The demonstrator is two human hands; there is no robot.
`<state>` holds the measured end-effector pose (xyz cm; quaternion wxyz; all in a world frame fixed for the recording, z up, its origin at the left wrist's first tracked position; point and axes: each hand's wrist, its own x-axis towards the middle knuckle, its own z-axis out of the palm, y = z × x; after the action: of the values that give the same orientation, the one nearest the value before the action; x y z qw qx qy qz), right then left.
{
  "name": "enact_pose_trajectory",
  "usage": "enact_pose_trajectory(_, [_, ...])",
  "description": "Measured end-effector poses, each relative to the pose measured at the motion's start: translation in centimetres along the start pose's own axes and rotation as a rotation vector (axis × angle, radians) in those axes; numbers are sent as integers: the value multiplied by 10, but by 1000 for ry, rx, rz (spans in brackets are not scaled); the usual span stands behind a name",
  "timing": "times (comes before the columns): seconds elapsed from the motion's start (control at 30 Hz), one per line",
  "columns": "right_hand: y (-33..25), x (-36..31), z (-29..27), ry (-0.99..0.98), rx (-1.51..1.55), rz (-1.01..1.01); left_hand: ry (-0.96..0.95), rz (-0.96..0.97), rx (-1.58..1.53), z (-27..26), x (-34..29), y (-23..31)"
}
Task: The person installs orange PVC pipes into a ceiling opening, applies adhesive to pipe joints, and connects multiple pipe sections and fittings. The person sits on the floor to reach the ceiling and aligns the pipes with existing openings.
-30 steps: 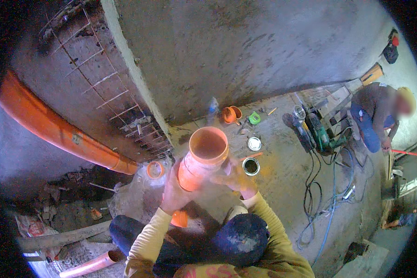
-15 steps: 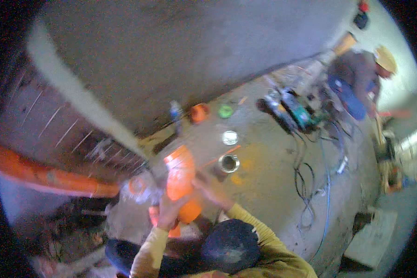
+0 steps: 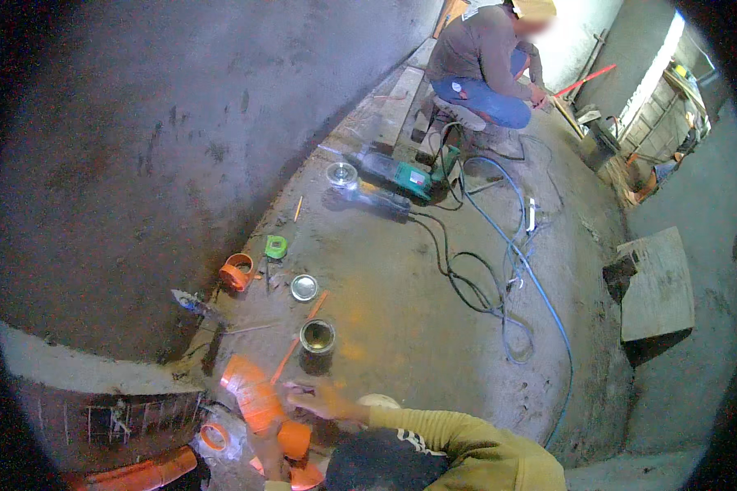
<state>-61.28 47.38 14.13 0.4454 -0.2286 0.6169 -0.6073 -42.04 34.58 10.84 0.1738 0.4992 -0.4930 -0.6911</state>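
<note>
An orange plastic pipe fitting (image 3: 258, 404), bent and in several joined sections, stands tilted at the lower left. My left hand (image 3: 272, 455) is closed round its lower part, partly hidden by the fitting and the bottom of the picture. Just right of the fitting is my right hand (image 3: 332, 403), its thumb and fingers apart and nothing visible between them. Beyond that hand stands an open metal can (image 3: 317, 336) with liquid in it. Its round lid (image 3: 304, 287) lies farther off, and a thin orange strip (image 3: 309, 315) lies beside the can.
Along the wall lie an orange pipe collar (image 3: 237, 272), a green tape measure (image 3: 276, 247) and a trowel (image 3: 195, 304). Two power tools (image 3: 385, 176) and looped cables (image 3: 475, 286) spread over the floor. A person (image 3: 487, 65) crouches at the back. A concrete block (image 3: 657, 282) stands right.
My view has swung to the right, so the fitting and hands sit lower left. The right hand has come slightly away from the fitting; the left still grips it.
</note>
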Motion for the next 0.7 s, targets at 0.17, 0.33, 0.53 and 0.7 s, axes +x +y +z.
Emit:
enact_pose_trajectory(0.17, [-40, 12, 0, 76, -623, -419, -19, -61, -207, 36, -39, 71])
enact_pose_trajectory(0.33, [-158, 86, -1, 157, -783, -904, -15, -103, -99, 49, -37, 77])
enact_pose_trajectory(0.53, [-393, 222, 129, 448, -968, -1730, 138, 26, 21, 12, -33, 46])
enact_pose_trajectory(0.7, [-479, 297, 178, 757, -1155, -1931, 94, 200, -71, 25, -34, 47])
